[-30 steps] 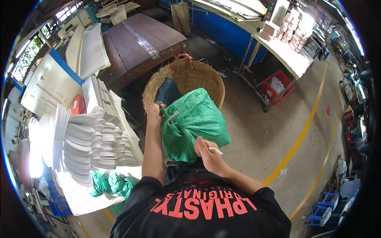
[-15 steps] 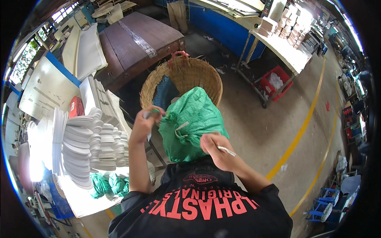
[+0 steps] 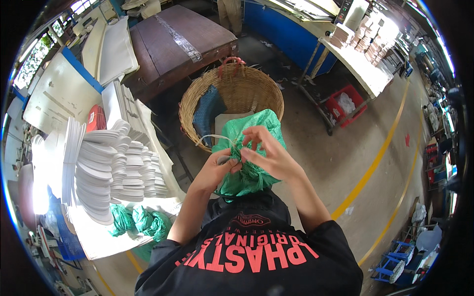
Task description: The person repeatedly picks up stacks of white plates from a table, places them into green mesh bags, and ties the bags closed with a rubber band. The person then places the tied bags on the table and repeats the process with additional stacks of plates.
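A full green plastic sack [image 3: 259,129] stands in front of me, its gathered mouth between my hands. My left hand [image 3: 217,166] pinches the bunched neck and a thin pale string [image 3: 211,138] that loops out to the left. My right hand [image 3: 264,153] grips the same neck from the right, fingers curled around the string. Just beyond the sack sits a large round wicker basket [image 3: 237,81] with a blue cloth inside.
Stacks of white sole-shaped cut-outs [image 3: 106,165] fill a white table [image 3: 106,241] at my left, with green bags [image 3: 140,222] below. A brown table [image 3: 173,42] stands behind the basket. A red crate [image 3: 345,101] sits under a bench at right. Yellow floor lines [image 3: 380,153] run along the right.
Both hands have come together at the sack's mouth; before, the left was off to the side and the right lower down. The sack now sits closer to my chest.
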`<state>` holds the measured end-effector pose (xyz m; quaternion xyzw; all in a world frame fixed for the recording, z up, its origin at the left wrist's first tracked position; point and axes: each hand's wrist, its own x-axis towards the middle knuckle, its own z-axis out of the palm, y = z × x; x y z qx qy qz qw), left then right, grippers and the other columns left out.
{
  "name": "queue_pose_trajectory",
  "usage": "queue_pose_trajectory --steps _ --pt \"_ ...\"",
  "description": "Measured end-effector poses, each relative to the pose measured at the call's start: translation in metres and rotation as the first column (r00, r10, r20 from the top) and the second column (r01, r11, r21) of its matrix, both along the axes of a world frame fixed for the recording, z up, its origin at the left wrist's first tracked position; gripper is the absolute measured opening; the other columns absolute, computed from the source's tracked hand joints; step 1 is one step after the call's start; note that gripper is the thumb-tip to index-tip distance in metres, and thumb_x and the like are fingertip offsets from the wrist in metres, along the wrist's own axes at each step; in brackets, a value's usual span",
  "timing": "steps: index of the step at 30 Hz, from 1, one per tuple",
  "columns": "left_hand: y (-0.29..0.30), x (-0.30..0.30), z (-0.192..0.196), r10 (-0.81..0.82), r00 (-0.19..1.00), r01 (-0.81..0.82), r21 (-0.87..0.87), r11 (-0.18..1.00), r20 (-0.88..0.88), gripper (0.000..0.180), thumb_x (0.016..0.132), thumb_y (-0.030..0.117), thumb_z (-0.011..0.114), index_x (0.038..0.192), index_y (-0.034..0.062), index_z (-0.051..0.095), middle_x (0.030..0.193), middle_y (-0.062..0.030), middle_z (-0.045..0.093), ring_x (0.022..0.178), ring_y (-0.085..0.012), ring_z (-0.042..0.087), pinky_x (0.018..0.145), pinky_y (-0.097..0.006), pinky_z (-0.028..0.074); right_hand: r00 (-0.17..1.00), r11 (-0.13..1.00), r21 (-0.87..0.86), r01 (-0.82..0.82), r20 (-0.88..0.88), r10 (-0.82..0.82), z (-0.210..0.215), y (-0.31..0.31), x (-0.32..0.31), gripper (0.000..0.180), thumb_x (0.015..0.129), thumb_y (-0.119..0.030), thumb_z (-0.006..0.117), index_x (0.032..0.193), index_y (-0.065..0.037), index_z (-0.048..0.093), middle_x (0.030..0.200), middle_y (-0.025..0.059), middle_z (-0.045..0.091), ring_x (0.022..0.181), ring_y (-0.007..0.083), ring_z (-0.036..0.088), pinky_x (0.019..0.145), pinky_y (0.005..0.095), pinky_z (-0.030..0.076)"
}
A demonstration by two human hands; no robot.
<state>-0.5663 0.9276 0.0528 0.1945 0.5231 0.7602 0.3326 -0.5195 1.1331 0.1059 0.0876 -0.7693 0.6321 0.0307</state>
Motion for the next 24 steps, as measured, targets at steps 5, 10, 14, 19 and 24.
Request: queue_pose_trajectory --steps 5,10,14,19,24 --pt "0.004 -0.004 -0.002 0.078 0.995 -0.080 0.038 0.996 0.060 0.015 0.104 0.012 0.060 0.110 0.0009 0.068 0.086 0.0024 0.056 0.079 -0.0072 0.047 0.073 -0.022 0.037 0.995 0.923 0.380 0.064 -0.096 -0.029 -0.027 -0.008 0.024 0.027 0.096 -0.018 0.071 0.119 -0.003 0.067 0.110 0.0141 0.071 0.103 0.0334 0.063 0.092 0.0426 0.046" --pt "0.007 0.000 0.016 0.199 0.979 -0.200 -0.025 0.979 -0.038 0.024 0.106 0.005 0.055 0.129 0.0024 0.059 0.087 -0.0002 0.058 0.084 -0.0100 0.053 0.081 -0.025 0.044 0.955 0.933 0.204 0.298 -0.068 -0.290 -0.058 -0.023 0.018 0.021 0.099 -0.015 0.067 0.116 -0.003 0.067 0.098 0.0156 0.070 0.100 0.0339 0.062 0.092 0.0424 0.045" --pt "0.005 0.003 0.042 0.341 0.868 -0.397 -0.090 0.913 -0.361 0.039 0.104 0.002 0.057 0.142 0.0016 0.046 0.090 -0.0052 0.065 0.089 -0.0130 0.061 0.088 -0.028 0.047 0.920 0.910 -0.210 0.358 0.246 -0.305 -0.067 -0.026 0.013 0.020 0.100 -0.012 0.064 0.117 -0.002 0.066 0.089 0.0142 0.067 0.096 0.0357 0.061 0.086 0.0443 0.046" --pt "0.030 0.018 0.057 0.232 0.790 -0.418 -0.223 0.881 -0.567 0.042 0.100 -0.003 0.056 0.140 0.0014 0.047 0.096 -0.0086 0.070 0.093 -0.0150 0.067 0.090 -0.030 0.050 0.949 0.929 0.197 0.314 -0.098 -0.300 -0.072 -0.037 0.006 0.030 0.092 -0.005 0.063 0.122 -0.006 0.070 0.090 0.0116 0.068 0.095 0.0351 0.061 0.082 0.0450 0.046" --pt "0.033 0.010 0.069 -0.120 0.620 -0.291 -0.369 0.883 -0.775 0.035 0.094 -0.005 0.058 0.126 0.0066 0.063 0.101 -0.0147 0.072 0.092 -0.0248 0.071 0.076 -0.036 0.053 0.840 0.781 0.451 0.433 -0.517 -0.167 -0.080 -0.047 0.013 0.029 0.080 -0.008 0.066 0.107 -0.008 0.075 0.095 0.0115 0.068 0.097 0.0345 0.059 0.082 0.0476 0.039"
